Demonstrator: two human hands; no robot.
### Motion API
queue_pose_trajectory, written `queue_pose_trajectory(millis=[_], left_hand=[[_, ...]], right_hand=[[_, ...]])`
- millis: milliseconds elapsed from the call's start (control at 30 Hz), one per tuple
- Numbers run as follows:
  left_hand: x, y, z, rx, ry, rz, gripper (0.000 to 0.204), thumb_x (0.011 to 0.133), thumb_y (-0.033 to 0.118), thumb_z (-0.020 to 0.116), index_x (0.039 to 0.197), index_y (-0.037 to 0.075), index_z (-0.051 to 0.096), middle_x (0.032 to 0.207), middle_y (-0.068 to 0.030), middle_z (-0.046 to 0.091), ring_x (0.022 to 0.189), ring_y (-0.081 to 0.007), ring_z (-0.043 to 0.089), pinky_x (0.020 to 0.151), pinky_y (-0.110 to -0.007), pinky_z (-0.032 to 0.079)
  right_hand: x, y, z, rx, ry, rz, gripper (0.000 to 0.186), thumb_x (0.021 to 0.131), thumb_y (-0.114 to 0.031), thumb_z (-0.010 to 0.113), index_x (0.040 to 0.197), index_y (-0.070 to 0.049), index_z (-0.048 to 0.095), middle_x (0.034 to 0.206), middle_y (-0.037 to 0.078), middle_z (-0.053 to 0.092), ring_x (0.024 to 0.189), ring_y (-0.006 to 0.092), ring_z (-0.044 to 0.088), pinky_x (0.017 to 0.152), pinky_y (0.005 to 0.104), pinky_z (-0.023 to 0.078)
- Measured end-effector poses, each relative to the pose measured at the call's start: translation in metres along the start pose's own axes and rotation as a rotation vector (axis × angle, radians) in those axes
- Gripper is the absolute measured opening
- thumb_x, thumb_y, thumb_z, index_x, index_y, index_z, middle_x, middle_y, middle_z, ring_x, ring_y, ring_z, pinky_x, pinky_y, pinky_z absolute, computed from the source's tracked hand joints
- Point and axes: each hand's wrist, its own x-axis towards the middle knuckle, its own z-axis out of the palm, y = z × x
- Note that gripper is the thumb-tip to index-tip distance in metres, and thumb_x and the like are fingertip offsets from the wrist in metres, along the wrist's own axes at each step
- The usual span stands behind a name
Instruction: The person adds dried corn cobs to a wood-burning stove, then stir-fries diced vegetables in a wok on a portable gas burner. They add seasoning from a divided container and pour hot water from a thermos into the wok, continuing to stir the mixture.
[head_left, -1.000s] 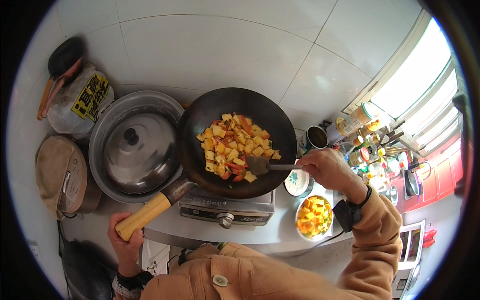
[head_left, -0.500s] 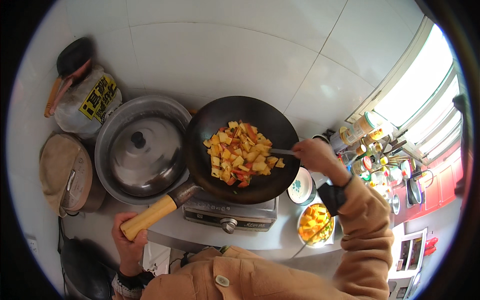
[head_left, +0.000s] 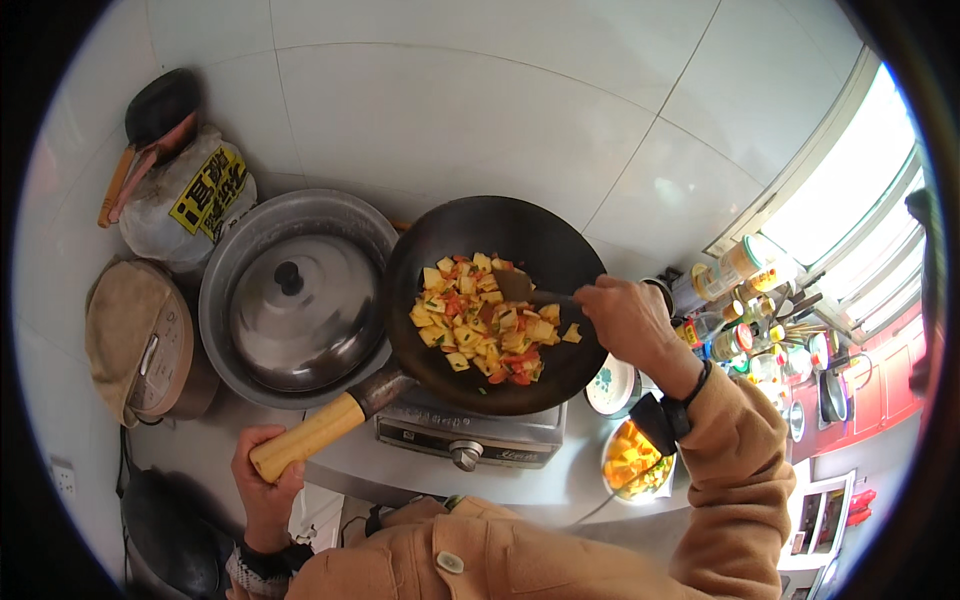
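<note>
A dark wok (head_left: 545,225) sits on a gas stove (head_left: 500,440), holding yellow diced pieces with red bits and green flecks (head_left: 470,320). My left hand (head_left: 268,480) is closed round the end of the wok's wooden handle (head_left: 320,430). At the wok's right rim my right hand (head_left: 630,320) grips a spatula (head_left: 515,286), its brown blade among the far part of the food. Below my right wrist a bowl of orange-yellow chunks (head_left: 632,460) stands partly hidden by a dark band hanging there. Beside it is a white bowl with a green pattern (head_left: 608,385).
Left of the wok stands a wide grey pot (head_left: 222,330) with a domed metal lid (head_left: 310,330). Further left are a cloth-topped cooker (head_left: 135,340) and a small pan (head_left: 165,105) on a plastic bag (head_left: 185,215). Several jars and bottles (head_left: 740,300) crowd the right side by the window.
The spatula blade has moved up and left, and now shows above the food. The food has shifted in the wok. My left hand keeps its hold on the handle.
</note>
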Motion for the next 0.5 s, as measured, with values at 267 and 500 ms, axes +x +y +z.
queue_pose_trajectory(millis=[267, 500], left_hand=[[0.0, -0.001, 0.001, -0.002, 0.018, -0.002, 0.036, 0.073, 0.003, 0.067, 0.106, 0.002, 0.055, 0.096, -0.004, 0.057, 0.086, -0.0098, 0.054, 0.078, -0.024, 0.045], [-0.001, 0.0, 0.002, -0.014, 0.013, -0.032, 0.037, 0.073, 0.005, 0.068, 0.107, 0.001, 0.055, 0.095, -0.0039, 0.057, 0.085, -0.0095, 0.054, 0.077, -0.023, 0.045]], right_hand=[[0.013, -0.012, 0.013, 0.097, 0.089, 0.011, 0.012, 0.083, -0.014, 0.06, 0.093, -0.012, 0.066, 0.084, 0.008, 0.063, 0.078, 0.0336, 0.065, 0.064, 0.0446, 0.052], [0.008, -0.025, 0.002, 0.15, 0.022, 0.006, 0.012, 0.085, -0.016, 0.06, 0.094, -0.012, 0.066, 0.083, 0.008, 0.062, 0.077, 0.033, 0.064, 0.064, 0.0447, 0.052]])
